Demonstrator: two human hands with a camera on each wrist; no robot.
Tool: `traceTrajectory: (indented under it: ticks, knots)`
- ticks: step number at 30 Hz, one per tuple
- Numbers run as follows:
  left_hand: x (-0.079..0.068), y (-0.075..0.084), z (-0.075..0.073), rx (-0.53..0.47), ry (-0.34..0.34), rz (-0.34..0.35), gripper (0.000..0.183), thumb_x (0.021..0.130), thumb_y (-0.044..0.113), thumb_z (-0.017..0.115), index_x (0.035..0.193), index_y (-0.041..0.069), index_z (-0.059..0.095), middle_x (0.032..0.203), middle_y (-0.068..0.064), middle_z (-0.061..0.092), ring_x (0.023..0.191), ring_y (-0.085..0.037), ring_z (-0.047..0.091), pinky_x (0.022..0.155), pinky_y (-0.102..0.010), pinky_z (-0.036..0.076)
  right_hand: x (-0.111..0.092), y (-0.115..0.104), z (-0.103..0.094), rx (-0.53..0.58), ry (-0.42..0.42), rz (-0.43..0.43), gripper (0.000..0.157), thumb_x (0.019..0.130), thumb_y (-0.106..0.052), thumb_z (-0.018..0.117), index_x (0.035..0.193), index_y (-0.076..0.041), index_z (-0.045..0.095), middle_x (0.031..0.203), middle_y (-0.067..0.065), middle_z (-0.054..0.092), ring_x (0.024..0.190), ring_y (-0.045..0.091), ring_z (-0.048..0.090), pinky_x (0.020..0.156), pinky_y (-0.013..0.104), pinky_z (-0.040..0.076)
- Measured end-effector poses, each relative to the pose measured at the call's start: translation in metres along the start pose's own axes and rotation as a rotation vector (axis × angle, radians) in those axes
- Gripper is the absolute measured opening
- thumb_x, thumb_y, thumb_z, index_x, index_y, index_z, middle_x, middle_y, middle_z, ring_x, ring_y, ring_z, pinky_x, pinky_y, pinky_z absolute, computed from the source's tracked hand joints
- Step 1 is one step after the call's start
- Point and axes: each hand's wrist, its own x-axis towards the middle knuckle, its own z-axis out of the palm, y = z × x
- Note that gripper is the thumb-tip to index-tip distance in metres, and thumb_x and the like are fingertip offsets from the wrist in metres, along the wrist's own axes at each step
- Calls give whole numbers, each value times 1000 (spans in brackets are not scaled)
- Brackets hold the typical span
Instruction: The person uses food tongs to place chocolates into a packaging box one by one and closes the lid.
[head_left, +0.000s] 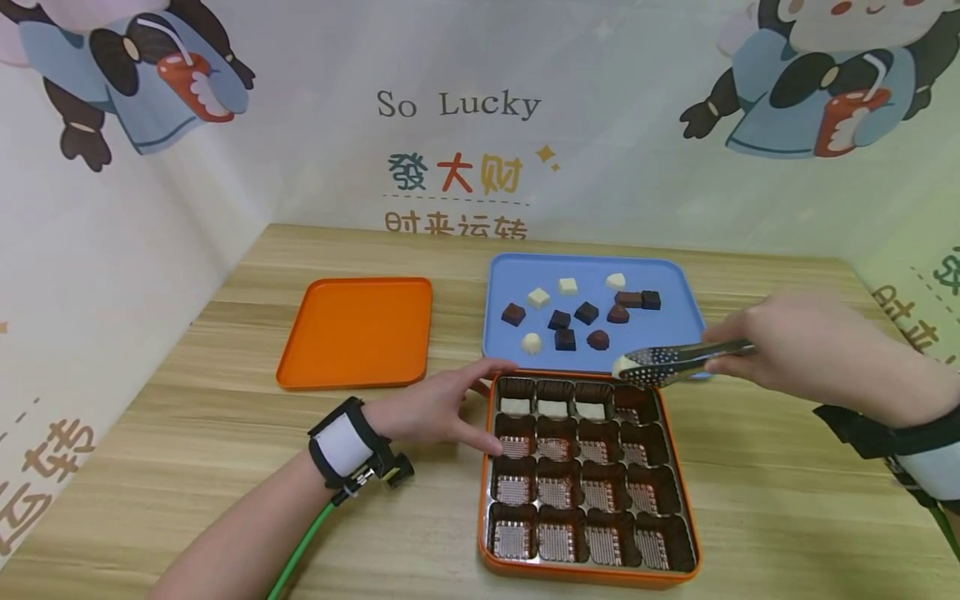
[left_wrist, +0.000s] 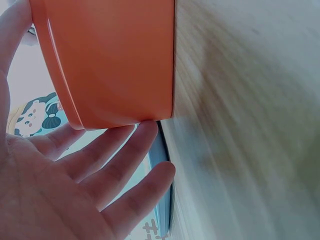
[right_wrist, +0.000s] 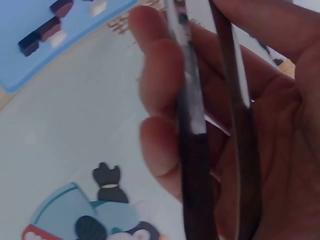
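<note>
An orange box (head_left: 592, 575) holds a brown divided tray, with white chocolates in three compartments of its far row; the other compartments show bare bottoms. At the box's far left corner, my left hand (head_left: 442, 408) touches it with thumb and fairly straight fingers; the left wrist view shows fingertips (left_wrist: 147, 127) against the orange wall (left_wrist: 110, 65). My right hand (head_left: 817, 354) grips metal tongs (head_left: 675, 360), whose perforated ends pinch a white chocolate (head_left: 622, 365) over the box's far right edge. The right wrist view shows the tongs' arms (right_wrist: 192, 125) between thumb and fingers.
Behind the box lies a blue tray (head_left: 510, 271) with several dark and white chocolates, such as a dark square (head_left: 565, 339). To the left, an orange tray (head_left: 356, 333) lies flat on the wooden table (head_left: 225, 400). A printed backdrop (head_left: 322, 150) stands behind.
</note>
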Motion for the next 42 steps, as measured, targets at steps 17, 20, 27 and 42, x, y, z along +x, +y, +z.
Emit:
traceTrajectory:
  ticks: [17, 20, 27, 42]
  knots:
    - [0, -2, -1, 8, 7, 17, 89, 66, 49, 74, 140, 30, 27, 136, 10, 35, 112, -9, 43, 91, -32, 37, 12, -63, 10, -431, 169, -170, 42, 69, 6, 62, 51, -16, 31, 49, -6, 20, 49, 10, 21, 39, 26, 23]
    - [0, -2, -1, 1, 4, 20, 89, 66, 50, 74, 139, 30, 27, 136, 10, 35, 112, -9, 43, 92, -32, 36, 18, -71, 14, -491, 170, -193, 42, 67, 5, 60, 50, -17, 28, 52, -5, 14, 52, 11, 17, 41, 26, 19]
    - [1, -1, 0, -10, -1, 24, 87, 66, 47, 75, 138, 33, 28, 135, 10, 37, 111, -9, 44, 92, -32, 36, 25, -75, 24, -487, 202, -234, 48, 65, 8, 56, 55, -19, 18, 58, -5, 8, 56, 11, 12, 46, 26, 14]
    - [1, -2, 0, -1, 3, 26, 87, 66, 49, 74, 138, 34, 28, 134, 11, 38, 111, -8, 44, 92, -31, 36, 19, -58, 3, -259, 13, -60, 35, 67, -17, 75, 56, -17, 42, 52, -7, 33, 46, 9, 32, 40, 28, 34]
